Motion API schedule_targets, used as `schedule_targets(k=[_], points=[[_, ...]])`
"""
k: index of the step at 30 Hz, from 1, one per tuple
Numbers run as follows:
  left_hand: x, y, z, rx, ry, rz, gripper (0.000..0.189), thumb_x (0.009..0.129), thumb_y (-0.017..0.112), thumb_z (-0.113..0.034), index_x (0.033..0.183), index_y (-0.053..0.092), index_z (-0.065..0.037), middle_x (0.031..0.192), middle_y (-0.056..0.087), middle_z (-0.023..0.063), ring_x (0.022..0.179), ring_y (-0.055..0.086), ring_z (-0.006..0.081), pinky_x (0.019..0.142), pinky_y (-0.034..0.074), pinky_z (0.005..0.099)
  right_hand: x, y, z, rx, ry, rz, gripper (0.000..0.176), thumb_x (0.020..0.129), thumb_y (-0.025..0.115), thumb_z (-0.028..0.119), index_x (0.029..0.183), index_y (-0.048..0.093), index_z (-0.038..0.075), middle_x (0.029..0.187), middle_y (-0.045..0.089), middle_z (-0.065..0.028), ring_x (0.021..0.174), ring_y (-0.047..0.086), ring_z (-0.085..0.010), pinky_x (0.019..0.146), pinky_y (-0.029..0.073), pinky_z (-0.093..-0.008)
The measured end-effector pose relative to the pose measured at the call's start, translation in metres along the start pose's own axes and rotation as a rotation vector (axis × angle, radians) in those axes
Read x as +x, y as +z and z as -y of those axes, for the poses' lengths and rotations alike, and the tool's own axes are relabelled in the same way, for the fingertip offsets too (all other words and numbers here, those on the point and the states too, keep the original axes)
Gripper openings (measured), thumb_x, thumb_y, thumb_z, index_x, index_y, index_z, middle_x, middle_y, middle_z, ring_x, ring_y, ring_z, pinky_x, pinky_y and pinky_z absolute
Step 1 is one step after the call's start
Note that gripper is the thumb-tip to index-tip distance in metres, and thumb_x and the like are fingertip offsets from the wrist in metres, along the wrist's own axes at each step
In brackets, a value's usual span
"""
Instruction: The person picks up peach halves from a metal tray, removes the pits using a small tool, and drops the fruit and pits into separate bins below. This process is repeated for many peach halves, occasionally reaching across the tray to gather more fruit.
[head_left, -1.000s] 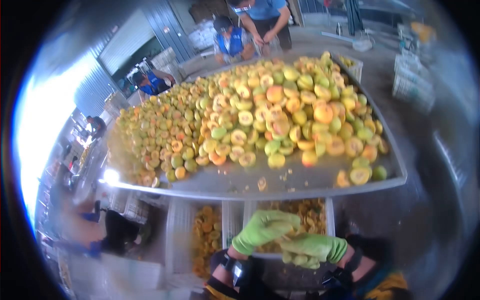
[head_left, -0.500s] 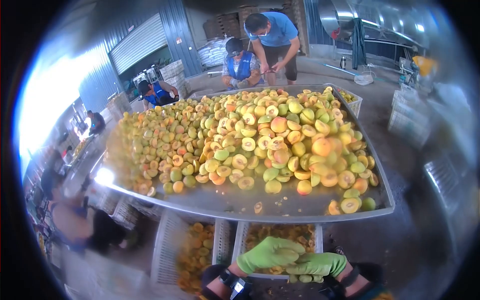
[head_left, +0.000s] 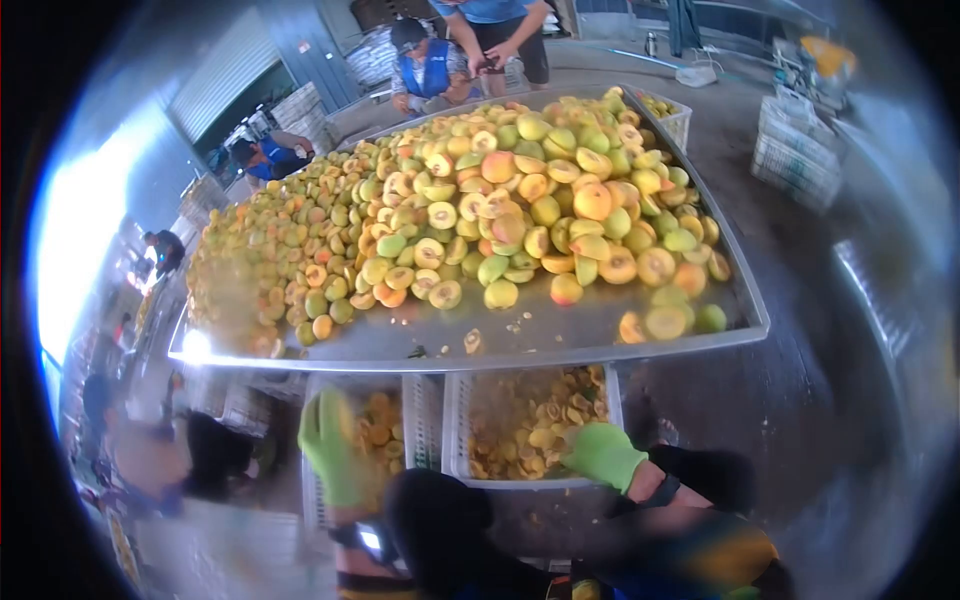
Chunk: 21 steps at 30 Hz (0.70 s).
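Observation:
My left hand (head_left: pixel 330 445), in a green glove and blurred, is at the left white crate (head_left: pixel 424 425), over its left side, with its fingers stretched away from me. Orange-yellow fruit halves (head_left: pixel 380 425) lie in that crate. My right hand (head_left: pixel 605 455), also gloved in green, reaches over the near right corner of the second white crate (head_left: pixel 455 430). Its fingertips are at the cut fruit pieces (head_left: pixel 535 425) inside; whether they hold any is hidden. Beyond the crates, halved peach-like fruit (head_left: pixel 500 215) is heaped on a metal-rimmed table (head_left: pixel 560 335).
One person in a blue vest (head_left: pixel 430 70) and another in a blue shirt (head_left: pixel 490 25) are at the table's far side. Another worker (head_left: pixel 268 158) bends at the far left. Stacked white crates (head_left: pixel 797 150) stand at the right. A blurred person (head_left: pixel 150 455) is at the near left.
My hands were together over the right crate; now they are apart, the left at the left crate and the right at the right crate. The view has tipped downward, showing more of the crates.

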<state>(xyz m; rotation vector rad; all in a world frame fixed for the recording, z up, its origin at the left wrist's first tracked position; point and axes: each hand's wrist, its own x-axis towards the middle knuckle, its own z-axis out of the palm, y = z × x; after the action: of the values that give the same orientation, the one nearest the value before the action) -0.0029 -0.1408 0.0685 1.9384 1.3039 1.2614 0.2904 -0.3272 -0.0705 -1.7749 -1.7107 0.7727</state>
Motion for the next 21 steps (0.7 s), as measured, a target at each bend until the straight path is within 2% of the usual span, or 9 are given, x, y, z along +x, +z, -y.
schedule_targets(k=[4,6,7,8,11,13,15,18,21], points=[[0.012,-0.029,0.106,1.225,0.564,-0.129,0.041,0.087,0.064,-0.014,0.123,0.057,0.004,0.117,0.059,0.0223,0.091,0.065,0.0336,0.077,0.053,0.0368,-0.002,0.012,-0.004,-0.289,0.175,-0.015,0.027,0.09,0.055,0.032,0.088,0.067,0.007,0.08,0.068,-0.0177,0.079,0.067,-0.0361,0.067,0.052,-0.0476],[0.015,0.025,0.039,0.761,0.556,0.002,0.045,0.088,0.066,-0.017,0.127,0.056,0.001,0.13,0.054,0.0229,0.096,0.065,0.0341,0.08,0.053,0.037,-0.013,0.0,0.008,-0.25,0.192,-0.085,0.026,0.09,0.056,0.031,0.088,0.067,0.008,0.078,0.068,-0.0166,0.078,0.068,-0.0357,0.067,0.052,-0.0481],[0.007,0.061,-0.034,0.102,-0.085,0.246,0.047,0.09,0.066,-0.024,0.13,0.056,-0.001,0.133,0.054,0.0216,0.102,0.064,0.0342,0.086,0.052,0.0394,-0.014,-0.006,0.012,-0.221,0.187,-0.137,0.025,0.09,0.056,0.031,0.087,0.068,0.009,0.077,0.068,-0.0155,0.077,0.068,-0.0354,0.066,0.052,-0.0485],[0.019,0.094,-0.045,0.218,0.203,0.393,0.052,0.092,0.064,-0.032,0.133,0.055,-0.002,0.129,0.058,0.02,0.102,0.065,0.033,0.09,0.051,0.0403,-0.01,-0.006,0.011,-0.198,0.21,-0.106,0.022,0.09,0.056,0.027,0.094,0.069,0.01,0.081,0.07,-0.0135,0.077,0.068,-0.0346,0.068,0.053,-0.0488],[0.011,0.222,-0.051,-0.014,0.226,0.711,0.062,0.088,0.064,-0.044,0.133,0.055,-0.003,0.13,0.059,0.0198,0.116,0.059,0.0334,0.1,0.045,0.0411,-0.018,-0.001,-0.013,-0.398,0.367,0.273,0.021,0.091,0.055,0.024,0.1,0.07,0.012,0.08,0.07,-0.0126,0.076,0.069,-0.0337,0.065,0.053,-0.048],[0.004,0.275,-0.109,0.347,0.248,0.89,0.057,0.088,0.062,-0.047,0.124,0.06,-0.003,0.123,0.062,0.0211,0.113,0.06,0.0358,0.098,0.045,0.0435,-0.031,0.001,-0.006,-0.269,0.194,-0.062,0.021,0.091,0.054,0.021,0.103,0.071,0.013,0.082,0.071,-0.0082,0.078,0.07,-0.0314,0.065,0.052,-0.0473],[-0.004,0.325,-0.117,0.269,0.114,1.041,0.057,0.081,0.074,-0.038,0.123,0.06,-0.002,0.109,0.067,0.0215,0.095,0.066,0.03,0.086,0.052,0.0369,-0.03,-0.01,-0.002,-0.279,0.352,0.033,0.022,0.092,0.053,0.021,0.103,0.071,0.013,0.088,0.071,-0.009,0.08,0.07,-0.0306,0.069,0.052,-0.0473],[-0.011,0.359,-0.115,0.273,0.254,1.16,0.047,0.08,0.075,-0.032,0.112,0.062,0.0,0.099,0.068,0.0184,0.085,0.066,0.0244,0.079,0.052,0.0347,-0.036,-0.04,0.001,-0.471,0.439,0.322,0.023,0.094,0.051,0.023,0.101,0.07,0.012,0.085,0.07,-0.011,0.078,0.069,-0.0314,0.067,0.051,-0.0467],[-0.01,0.344,-0.105,0.073,0.104,0.966,0.039,0.078,0.076,-0.026,0.102,0.062,0.002,0.093,0.067,0.0127,0.08,0.064,0.018,0.071,0.051,0.0312,-0.037,-0.046,0.005,-0.379,0.413,0.145,0.022,0.092,0.054,0.024,0.101,0.07,0.011,0.084,0.07,-0.012,0.078,0.069,-0.0332,0.066,0.051,-0.0462]])
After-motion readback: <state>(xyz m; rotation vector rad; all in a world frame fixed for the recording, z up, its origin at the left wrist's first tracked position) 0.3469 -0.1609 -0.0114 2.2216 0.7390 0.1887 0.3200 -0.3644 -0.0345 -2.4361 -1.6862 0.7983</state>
